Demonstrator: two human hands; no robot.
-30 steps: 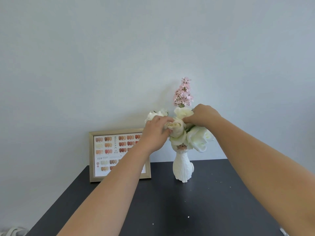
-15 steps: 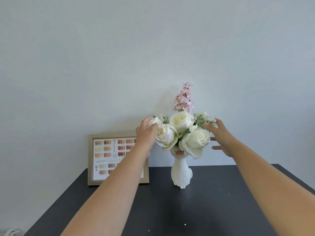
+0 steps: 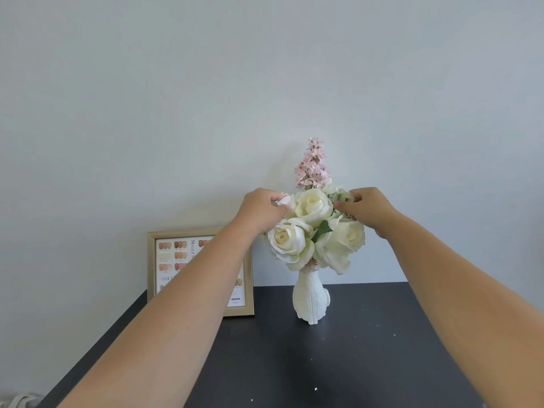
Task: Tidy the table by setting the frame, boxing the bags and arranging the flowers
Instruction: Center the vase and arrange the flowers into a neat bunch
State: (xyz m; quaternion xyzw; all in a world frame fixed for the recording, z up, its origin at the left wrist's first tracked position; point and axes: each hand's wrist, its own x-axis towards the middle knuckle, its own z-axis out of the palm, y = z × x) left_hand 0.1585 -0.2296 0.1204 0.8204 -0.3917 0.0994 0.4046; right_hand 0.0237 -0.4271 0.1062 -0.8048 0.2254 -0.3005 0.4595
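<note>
From the head camera I see my left hand point(image 3: 262, 212) pinching a small white bloom point(image 3: 285, 201), and my right hand point(image 3: 369, 212) pinching the leafy sprig point(image 3: 338, 194). The white roses point(image 3: 312, 206) stand upright in the white vase point(image 3: 310, 298) on the black table point(image 3: 368, 348), just beside the frame point(image 3: 164, 260).

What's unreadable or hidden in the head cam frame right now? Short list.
- Gold-framed colour chart: right part hidden by the left forearm; small print too fine to read.
- Left hand: fingertips buried in the white roses, so the grip is unclear.
- Right hand: fingertips hidden among small blooms at the bouquet's right.
- White textured vase: mouth covered by petals.
- Black table: cut off by the bottom edge; boxed bags not in view.
</note>
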